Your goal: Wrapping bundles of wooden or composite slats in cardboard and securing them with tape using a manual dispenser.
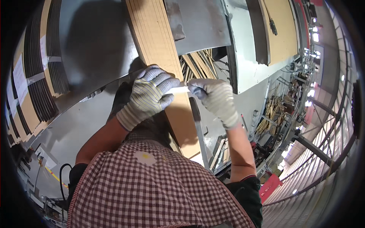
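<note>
Long tan wood-grain boards (154, 36) lie stacked or side by side, running from the far edge toward my body. My left hand (146, 95), in a striped grey-white glove, is over their left edge with fingers bent. A short white strip (178, 90) crosses above the boards, one end between that hand's thumb and fingers. At its other end is my right hand (215, 98), also gloved, closed around it near the boards' right edge. Whether the strip is tape or paper cannot be made out.
Left of the boards is a grey metal surface (97, 41), with bundled dark-edged panels (38, 79) beyond it. Thin offcuts (199, 64) lie under another metal sheet (205, 26). A pale table (251, 57) at right bears a tan panel (281, 34). More scrap strips (273, 112) are piled farther right.
</note>
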A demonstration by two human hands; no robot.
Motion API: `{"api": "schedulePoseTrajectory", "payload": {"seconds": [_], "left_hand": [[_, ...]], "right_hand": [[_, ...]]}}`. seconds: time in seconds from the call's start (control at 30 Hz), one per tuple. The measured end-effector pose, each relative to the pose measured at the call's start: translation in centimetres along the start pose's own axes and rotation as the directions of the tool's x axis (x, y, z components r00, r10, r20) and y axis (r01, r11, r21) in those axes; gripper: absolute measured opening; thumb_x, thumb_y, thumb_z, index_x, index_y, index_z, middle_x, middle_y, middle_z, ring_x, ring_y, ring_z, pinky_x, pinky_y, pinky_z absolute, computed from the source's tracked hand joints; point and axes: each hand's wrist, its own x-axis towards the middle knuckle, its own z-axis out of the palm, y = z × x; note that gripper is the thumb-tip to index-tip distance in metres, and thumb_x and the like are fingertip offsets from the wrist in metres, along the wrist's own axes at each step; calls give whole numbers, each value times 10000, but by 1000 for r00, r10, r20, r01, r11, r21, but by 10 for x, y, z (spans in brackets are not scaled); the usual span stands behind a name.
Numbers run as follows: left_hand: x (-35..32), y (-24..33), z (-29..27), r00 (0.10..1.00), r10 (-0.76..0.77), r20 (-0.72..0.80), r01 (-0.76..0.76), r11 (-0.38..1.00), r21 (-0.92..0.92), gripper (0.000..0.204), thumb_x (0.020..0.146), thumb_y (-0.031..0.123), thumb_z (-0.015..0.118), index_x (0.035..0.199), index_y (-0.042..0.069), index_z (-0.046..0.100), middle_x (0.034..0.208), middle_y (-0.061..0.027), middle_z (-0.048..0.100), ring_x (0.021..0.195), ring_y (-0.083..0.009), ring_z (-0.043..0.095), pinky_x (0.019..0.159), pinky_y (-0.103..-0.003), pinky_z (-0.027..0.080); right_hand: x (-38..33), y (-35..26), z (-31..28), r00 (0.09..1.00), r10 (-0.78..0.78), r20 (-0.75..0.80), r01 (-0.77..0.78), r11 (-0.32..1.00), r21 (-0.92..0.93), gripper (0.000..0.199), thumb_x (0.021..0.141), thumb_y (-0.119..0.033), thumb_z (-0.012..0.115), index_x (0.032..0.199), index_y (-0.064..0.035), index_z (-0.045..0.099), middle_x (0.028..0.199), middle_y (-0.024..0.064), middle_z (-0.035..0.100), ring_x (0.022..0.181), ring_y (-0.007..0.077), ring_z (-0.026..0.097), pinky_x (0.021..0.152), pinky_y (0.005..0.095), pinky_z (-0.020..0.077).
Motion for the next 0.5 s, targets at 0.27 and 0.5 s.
{"api": "schedulePoseTrajectory", "payload": {"seconds": [0.27, 0.5], "left_hand": [[-12, -17, 5, 760, -564, -323, 342, 770, -539, 408, 827, 12, 766, 1203, 20, 608, 1044, -153, 643, 972, -265, 649, 851, -366, 541], [-105, 21, 26, 735, -602, 312, 659, 524, -540, 452, 856, 262, 780, 1184, -2, 616, 1094, -158, 674, 973, -235, 659, 854, -323, 533]], "right_hand": [[46, 41, 72, 955, 41, -293, 63, 939, 337, 189, 899, -49, 646, 1062, -62, 742, 875, 111, 750, 783, 202, 717, 737, 331, 559], [-40, 60, 46, 982, 101, 158, -113, 991, 68, 271, 885, -4, 607, 1124, -53, 726, 1042, 185, 743, 947, 296, 728, 870, 372, 567]]}}
